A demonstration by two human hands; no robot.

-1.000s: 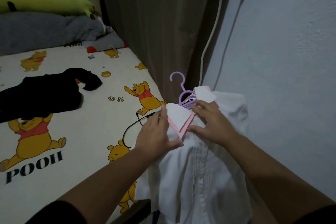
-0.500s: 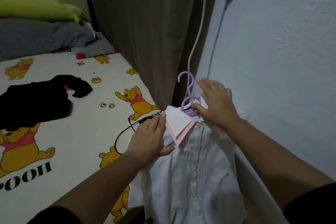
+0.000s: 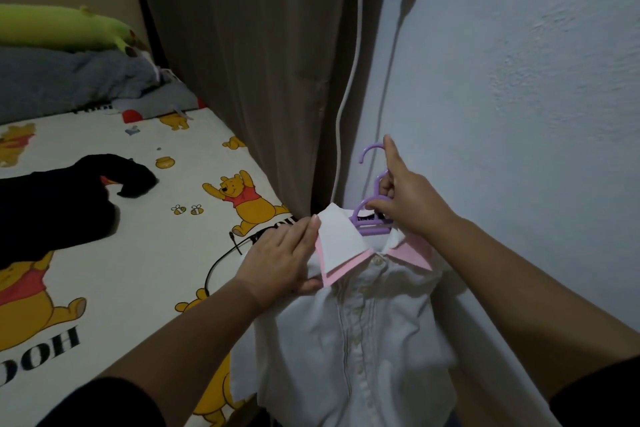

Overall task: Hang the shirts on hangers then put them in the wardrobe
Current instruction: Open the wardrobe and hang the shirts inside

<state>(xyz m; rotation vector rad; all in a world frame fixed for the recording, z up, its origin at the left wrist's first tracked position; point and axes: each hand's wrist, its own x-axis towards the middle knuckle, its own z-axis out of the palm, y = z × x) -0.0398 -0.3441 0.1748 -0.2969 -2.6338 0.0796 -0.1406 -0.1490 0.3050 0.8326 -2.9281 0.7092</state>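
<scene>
A white buttoned shirt (image 3: 360,333) with a pink-edged collar hangs on a purple plastic hanger (image 3: 367,220) in front of me, off the bed's corner. My right hand (image 3: 407,199) grips the neck of the hanger just under its hook, index finger pointing up along the hook. At the shirt's left shoulder my left hand (image 3: 277,262) rests flat against the fabric, fingers straight beside the collar. A black shirt (image 3: 52,198) lies spread on the bed at the left.
The bed (image 3: 145,253) has a Winnie-the-Pooh sheet, with a black cable (image 3: 221,260) near its corner. A grey blanket (image 3: 69,80) and a green plush (image 3: 62,28) lie at its head. A brown curtain (image 3: 242,62) hangs ahead, a white cord (image 3: 349,87) beside it, and a bare wall (image 3: 519,149) stands at the right.
My right hand has left the collar and climbed to the hanger's neck, gripping it. The shirt has lifted slightly and hangs straighter. My left hand stays at the left shoulder.
</scene>
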